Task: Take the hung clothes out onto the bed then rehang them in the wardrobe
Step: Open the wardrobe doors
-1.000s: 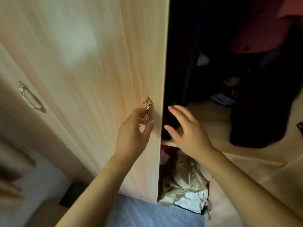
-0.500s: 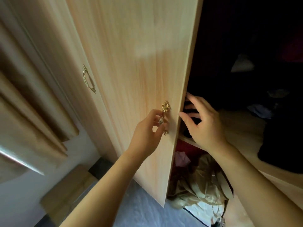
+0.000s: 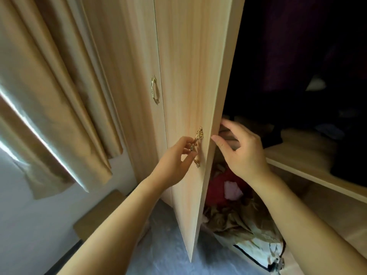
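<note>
Left fingers point(image 3: 185, 140) pinch the handle point(image 3: 199, 133); right fingers point(image 3: 231, 124) hover spread, empty, at the wardrobe door point(image 3: 188, 76) edge. The clothes point(image 3: 288, 56) hang inside. A backswing could trap your right fingers.

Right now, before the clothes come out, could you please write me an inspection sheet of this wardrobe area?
Surface: light wooden shelf inside the wardrobe, dark garment at its right end.
Job's things: wardrobe door partly open; dark hung clothes, details lost in shadow.
Clutter: red cloth, pink cloth and crumpled beige fabric below the shelf.
Hands: left hand pinches the gold door handle; right hand open beside the door's edge.
Cables: nothing seen.
Surroundings: beige curtain on the left; second gold handle.
</note>
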Demonstrator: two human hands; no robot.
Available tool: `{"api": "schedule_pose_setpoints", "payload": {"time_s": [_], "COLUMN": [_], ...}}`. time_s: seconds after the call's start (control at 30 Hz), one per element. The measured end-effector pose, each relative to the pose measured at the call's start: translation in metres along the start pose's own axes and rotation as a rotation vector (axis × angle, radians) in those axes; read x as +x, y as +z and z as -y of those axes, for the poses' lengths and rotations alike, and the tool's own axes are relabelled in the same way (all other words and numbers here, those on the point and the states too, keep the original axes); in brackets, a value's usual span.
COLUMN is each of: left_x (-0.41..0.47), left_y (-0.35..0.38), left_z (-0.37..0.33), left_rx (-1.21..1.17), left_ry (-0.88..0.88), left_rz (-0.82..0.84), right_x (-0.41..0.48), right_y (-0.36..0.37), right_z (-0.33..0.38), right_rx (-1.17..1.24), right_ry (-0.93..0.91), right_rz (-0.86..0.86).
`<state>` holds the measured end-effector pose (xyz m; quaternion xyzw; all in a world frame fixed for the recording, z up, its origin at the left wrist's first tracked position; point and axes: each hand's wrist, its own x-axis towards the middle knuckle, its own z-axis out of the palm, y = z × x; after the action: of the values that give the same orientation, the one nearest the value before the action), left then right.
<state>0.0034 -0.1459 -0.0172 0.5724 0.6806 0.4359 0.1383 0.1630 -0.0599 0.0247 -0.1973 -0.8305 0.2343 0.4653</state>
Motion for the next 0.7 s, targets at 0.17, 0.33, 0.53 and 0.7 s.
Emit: {"api": "schedule_pose_setpoints", "payload": {"time_s": [0.17,0.33,0.53,0.7], "left_x": [-0.029,-0.062,-0.086,-0.092], "left_y": [-0.047,-0.094,-0.116,-0.131], "left_z": [0.028,0.053,0.079,0.083], "left_rx": [-0.060,-0.083,-0.232,-0.243], "left_ry": [-0.050,-0.021,-0.065,-0.078], "left_rz": [-0.012,-0.113,-0.295,-0.479], "right_x": [0.001,0.012,0.042,0.056], "right_y": [0.046,0.093,0.138,0.175], "right_z": [0.043,0.080,0.095,0.094], "right_rx": [0.086,0.130,0.051,0.122], "right_ry": [0.071,-0.024,-0.148,-0.218], "right_rz": [0.049,0.127,0.219,0.202]}}
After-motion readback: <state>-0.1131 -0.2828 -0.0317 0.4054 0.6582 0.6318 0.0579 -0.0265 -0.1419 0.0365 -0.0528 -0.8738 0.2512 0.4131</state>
